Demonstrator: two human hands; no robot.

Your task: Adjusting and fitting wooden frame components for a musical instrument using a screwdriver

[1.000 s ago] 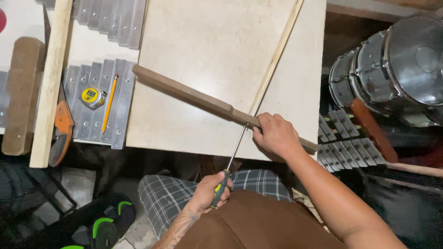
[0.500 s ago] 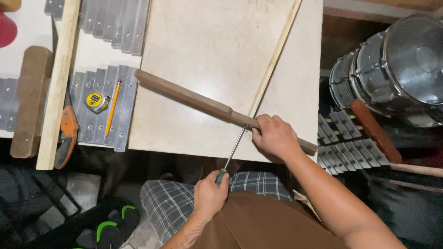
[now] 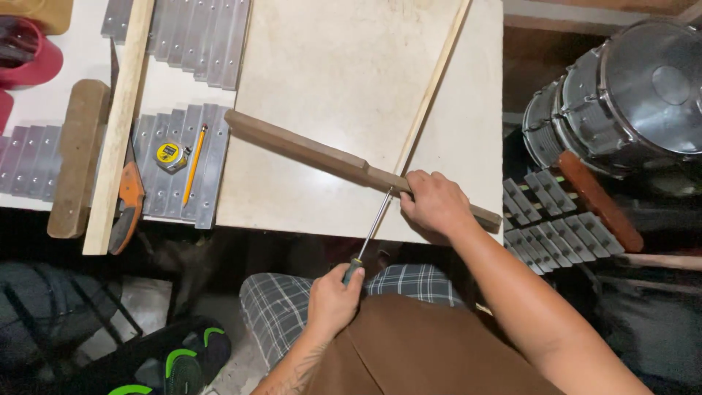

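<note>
A long dark wooden bar (image 3: 307,151) lies diagonally across a pale stone-like slab (image 3: 344,80). My right hand (image 3: 433,202) grips the bar's narrower end near the slab's front edge. My left hand (image 3: 333,298) holds the green-and-black handle of a long screwdriver (image 3: 373,230), down over my lap. Its metal shaft rises to the bar right beside my right hand, and the tip is hidden there. A thin light wooden strip (image 3: 431,88) runs across the slab from the bar toward the top.
Left of the slab lie rows of grey metal bars (image 3: 164,172), a yellow tape measure (image 3: 170,155), a pencil (image 3: 194,162), an orange-handled saw (image 3: 130,197), a light plank (image 3: 121,117) and a brown block (image 3: 77,157). Shiny drums (image 3: 629,95) stand at right, more metal bars (image 3: 556,212) below them.
The view has shifted slightly, with everything sitting a little lower in frame. My left hand has turned on the screwdriver handle. My right hand keeps its grip on the bar.
</note>
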